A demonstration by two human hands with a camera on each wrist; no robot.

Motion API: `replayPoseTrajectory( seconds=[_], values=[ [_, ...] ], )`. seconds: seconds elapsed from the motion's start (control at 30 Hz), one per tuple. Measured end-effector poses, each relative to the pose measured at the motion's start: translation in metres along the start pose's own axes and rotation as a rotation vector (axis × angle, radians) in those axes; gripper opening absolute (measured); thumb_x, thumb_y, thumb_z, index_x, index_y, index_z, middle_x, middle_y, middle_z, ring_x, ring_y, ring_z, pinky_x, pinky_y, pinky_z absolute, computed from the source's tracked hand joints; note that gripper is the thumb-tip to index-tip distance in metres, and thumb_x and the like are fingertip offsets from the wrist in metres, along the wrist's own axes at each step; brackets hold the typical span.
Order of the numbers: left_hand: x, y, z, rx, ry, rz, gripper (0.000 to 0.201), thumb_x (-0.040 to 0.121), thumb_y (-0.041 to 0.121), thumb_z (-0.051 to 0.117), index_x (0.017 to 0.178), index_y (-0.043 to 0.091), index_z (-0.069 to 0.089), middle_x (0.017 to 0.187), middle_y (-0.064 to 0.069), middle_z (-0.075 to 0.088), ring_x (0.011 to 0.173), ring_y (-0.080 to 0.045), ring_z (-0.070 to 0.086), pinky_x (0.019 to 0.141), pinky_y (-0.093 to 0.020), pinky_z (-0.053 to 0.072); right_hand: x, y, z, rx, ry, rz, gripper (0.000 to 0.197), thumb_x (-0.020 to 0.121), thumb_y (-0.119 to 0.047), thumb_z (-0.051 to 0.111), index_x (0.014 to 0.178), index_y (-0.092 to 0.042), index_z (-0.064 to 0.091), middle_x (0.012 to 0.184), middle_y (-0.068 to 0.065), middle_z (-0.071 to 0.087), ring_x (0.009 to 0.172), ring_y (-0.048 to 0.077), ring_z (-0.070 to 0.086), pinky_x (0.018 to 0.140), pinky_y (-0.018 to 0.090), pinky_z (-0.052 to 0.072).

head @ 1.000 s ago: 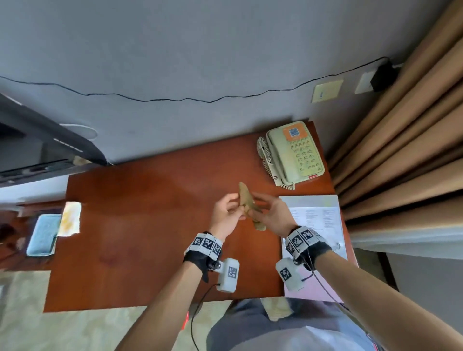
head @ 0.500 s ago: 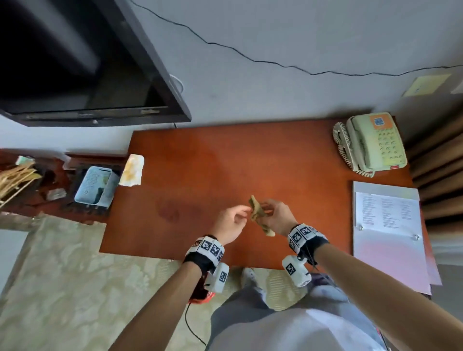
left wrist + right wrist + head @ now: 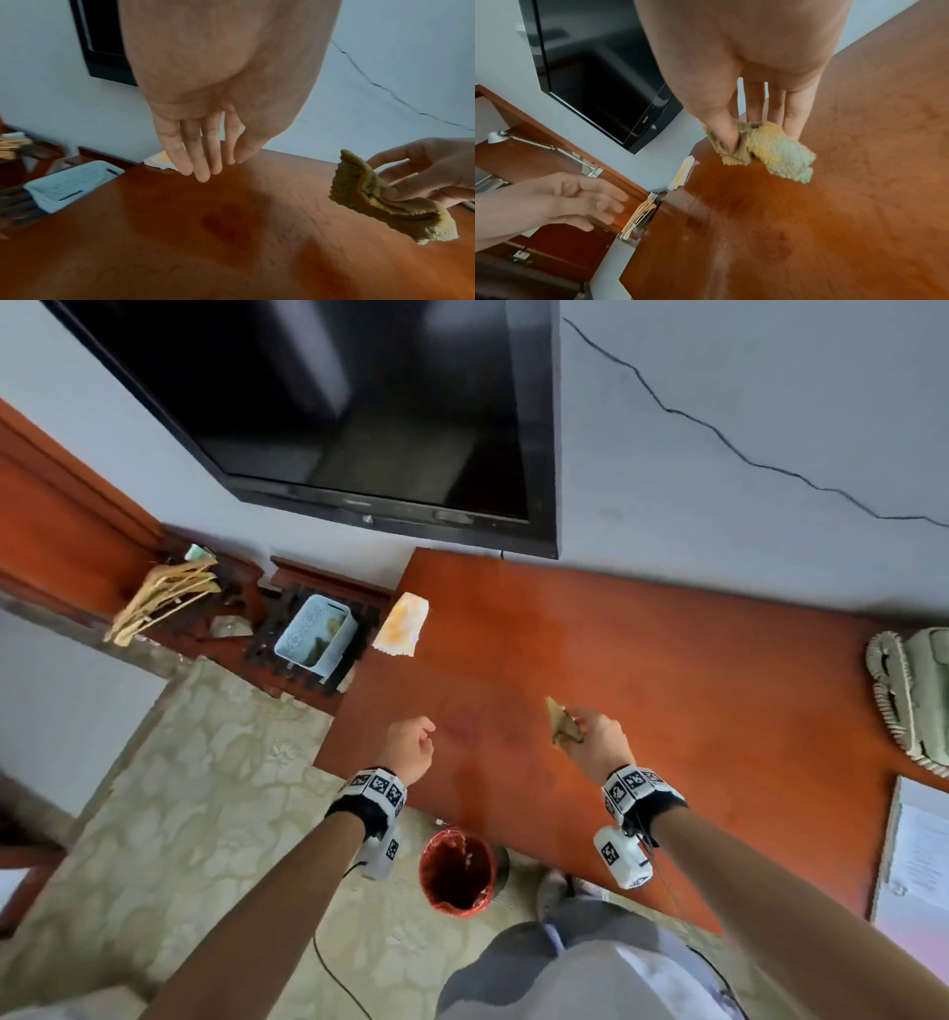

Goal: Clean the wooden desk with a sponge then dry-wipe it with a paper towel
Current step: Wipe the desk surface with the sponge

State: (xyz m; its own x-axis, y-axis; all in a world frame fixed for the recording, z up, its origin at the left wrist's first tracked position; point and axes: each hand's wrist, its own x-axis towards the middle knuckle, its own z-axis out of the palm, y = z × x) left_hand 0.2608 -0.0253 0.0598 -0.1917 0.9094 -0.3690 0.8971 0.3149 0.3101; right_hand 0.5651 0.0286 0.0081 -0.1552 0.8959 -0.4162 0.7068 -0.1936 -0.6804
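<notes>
Above the middle of the wooden table [image 3: 642,670] a crumpled, worn yellow-green sponge [image 3: 770,150] is held clear of the surface by the right hand [image 3: 598,744], pinched between the thumb [image 3: 721,130] on one side and the fingers behind it; the grip is thus closed on the sponge, which is folded over on itself. The left hand [image 3: 408,752] is seen near the table's front left edge, well apart from the right hand; its fingers [image 3: 203,162] are shown nearly straight and close together in the left wrist view, and nothing is held in them. A darker stain [image 3: 226,223] is visible on the tabletop between the two hands. A paper towel [image 3: 401,631], marked with yellow, is laid at the far left corner of the table, partly overhanging the edge. Just beside that corner, off the table, a pale blue basket [image 3: 316,634] is found. A dark television [image 3: 359,418] is mounted on the wall above, and a telephone [image 3: 909,695] is set at the table's right end. On the floor, below the table's front edge, a red bin [image 3: 457,870] is seen.
</notes>
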Motion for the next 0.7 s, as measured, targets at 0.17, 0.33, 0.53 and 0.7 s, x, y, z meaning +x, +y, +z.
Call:
replayPoseTrajectory(
  seconds=[0.17, 0.33, 0.53, 0.7],
  values=[
    [0.012, -0.039, -0.028, 0.057, 0.046, -0.134, 0.026, 0.096, 0.01, 0.054, 0.119, 0.014, 0.067, 0.111, -0.004, 0.071, 0.105, -0.022, 0.065, 0.09, -0.033, 0.053, 0.038, -0.033, 0.017, -0.075, -0.08, -0.005, 0.027, 0.079, -0.035, 0.07, 0.105, -0.028, 0.066, 0.079, -0.003, 0.069, 0.066, 0.013, 0.066, 0.051, 0.02, 0.047],
    [0.037, -0.06, -0.047, 0.062, 0.058, -0.144, 0.025, 0.095, 0.017, 0.055, 0.118, 0.02, 0.066, 0.11, 0.0, 0.071, 0.102, -0.021, 0.066, 0.087, -0.033, 0.054, 0.06, -0.069, 0.02, -0.079, -0.064, 0.003, 0.02, 0.083, -0.032, 0.07, 0.1, -0.027, 0.062, 0.083, -0.001, 0.068, 0.066, 0.013, 0.062, 0.047, 0.017, 0.038],
    [0.108, -0.086, -0.048, 0.104, 0.006, -0.097, 0.025, 0.098, 0.024, 0.053, 0.121, 0.019, 0.063, 0.111, -0.002, 0.069, 0.101, -0.024, 0.066, 0.086, -0.039, 0.056, 0.096, -0.109, 0.055, -0.075, -0.032, 0.069, 0.022, 0.081, -0.035, 0.069, 0.1, -0.025, 0.064, 0.085, 0.002, 0.069, 0.07, 0.019, 0.065, 0.054, 0.021, 0.043],
    [0.195, -0.12, -0.044, 0.179, -0.055, 0.085, 0.028, 0.098, 0.022, 0.057, 0.126, 0.017, 0.06, 0.12, -0.006, 0.066, 0.109, -0.028, 0.063, 0.088, -0.042, 0.056, 0.12, -0.146, 0.111, -0.003, 0.065, 0.122, 0.015, 0.08, -0.032, 0.067, 0.094, -0.026, 0.067, 0.084, 0.002, 0.072, 0.073, 0.022, 0.069, 0.065, 0.033, 0.058]
  ],
)
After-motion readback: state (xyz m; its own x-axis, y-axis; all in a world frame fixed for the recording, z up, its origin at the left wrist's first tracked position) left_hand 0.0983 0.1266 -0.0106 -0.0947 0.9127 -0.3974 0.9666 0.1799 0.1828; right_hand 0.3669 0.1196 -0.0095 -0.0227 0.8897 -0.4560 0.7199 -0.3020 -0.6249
